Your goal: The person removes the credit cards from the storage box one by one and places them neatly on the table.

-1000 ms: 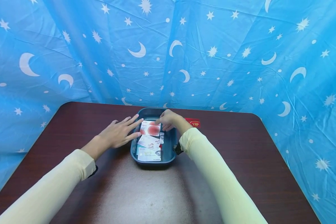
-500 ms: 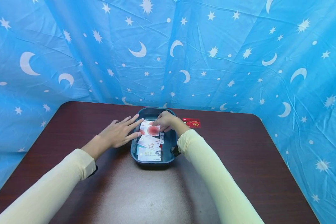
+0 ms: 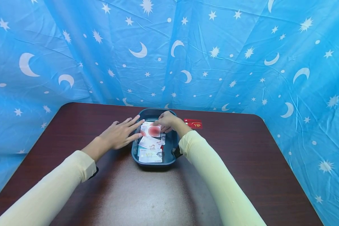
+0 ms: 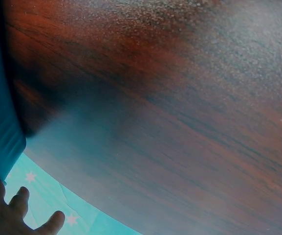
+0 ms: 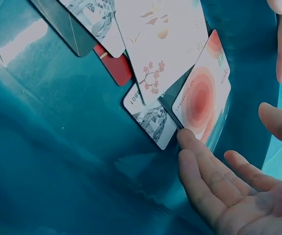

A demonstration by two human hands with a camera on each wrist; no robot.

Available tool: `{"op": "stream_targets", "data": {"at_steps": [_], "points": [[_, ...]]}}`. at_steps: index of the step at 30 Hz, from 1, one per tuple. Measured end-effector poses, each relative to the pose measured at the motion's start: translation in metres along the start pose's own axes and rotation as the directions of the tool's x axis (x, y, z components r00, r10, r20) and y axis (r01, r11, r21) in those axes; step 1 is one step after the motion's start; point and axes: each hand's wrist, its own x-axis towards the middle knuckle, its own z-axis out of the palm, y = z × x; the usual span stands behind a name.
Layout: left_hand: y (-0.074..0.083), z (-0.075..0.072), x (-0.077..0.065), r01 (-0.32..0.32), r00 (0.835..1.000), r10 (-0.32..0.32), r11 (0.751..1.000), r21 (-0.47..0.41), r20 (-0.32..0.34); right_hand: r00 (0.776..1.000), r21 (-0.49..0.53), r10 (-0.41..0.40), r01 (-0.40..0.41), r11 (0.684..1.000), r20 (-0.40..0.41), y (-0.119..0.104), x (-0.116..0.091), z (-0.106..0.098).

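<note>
A dark blue tray holds several plastic cards. My left hand lies with fingers spread over the tray's left rim, fingertips beside the white card with a red circle. My right hand reaches in over the right side. In the right wrist view, fingertips of the right hand touch that card's edge, fingers apart and not wrapped around it. Nearer me lie a white flowered card and a white VIP card. Another red-patterned card lies partly hidden under the circle card.
A red VIP card lies on the dark wooden table, right of the tray. A blue curtain with moons and stars hangs behind the table.
My right hand has shifted slightly left, uncovering more of the red VIP card. The red-circle card has slid slightly left. My left hand has stayed put.
</note>
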Motion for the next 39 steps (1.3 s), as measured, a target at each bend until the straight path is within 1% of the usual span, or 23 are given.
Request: {"op": "stream_targets", "data": {"at_steps": [8,13,18,21,26,28,31,35,39], "points": [[0.001,0.001,0.001,-0.001,1.000,0.001,1.000,0.003,0.000,1.000,0.031,0.015,-0.016,0.999,0.017,-0.001,-0.001,-0.001],[0.000,0.000,0.000,0.006,1.000,-0.006,1.000,0.013,0.009,1.000,0.032,0.009,-0.009,0.999,0.015,-0.003,-0.001,-0.003],[0.000,-0.001,0.000,0.008,1.000,-0.009,1.000,0.012,0.013,1.000,0.011,-0.015,0.016,1.000,-0.013,-0.005,-0.002,-0.002],[0.001,-0.001,-0.001,0.003,1.000,-0.003,1.000,0.010,0.003,0.999,-0.002,-0.032,0.032,0.999,-0.031,-0.006,-0.001,0.001],[0.002,0.000,-0.001,-0.002,1.000,0.002,1.000,0.006,-0.004,0.992,-0.058,-0.075,0.069,0.996,-0.098,-0.005,0.002,0.007],[0.002,0.000,0.000,0.001,1.000,-0.001,1.000,0.006,0.001,0.988,-0.067,-0.094,0.086,0.994,-0.125,-0.006,0.003,0.008],[0.001,0.000,0.000,0.000,1.000,0.000,1.000,0.014,-0.001,0.981,-0.051,-0.113,0.107,0.993,-0.155,-0.007,0.003,0.009],[0.001,0.000,0.000,0.004,1.000,-0.004,1.000,0.015,0.000,0.979,-0.042,-0.113,0.107,0.993,-0.171,-0.006,0.003,0.010],[0.001,0.000,0.001,0.004,1.000,-0.004,1.000,0.011,0.004,0.977,-0.063,-0.117,0.108,0.992,-0.178,-0.005,0.004,0.008]]}}
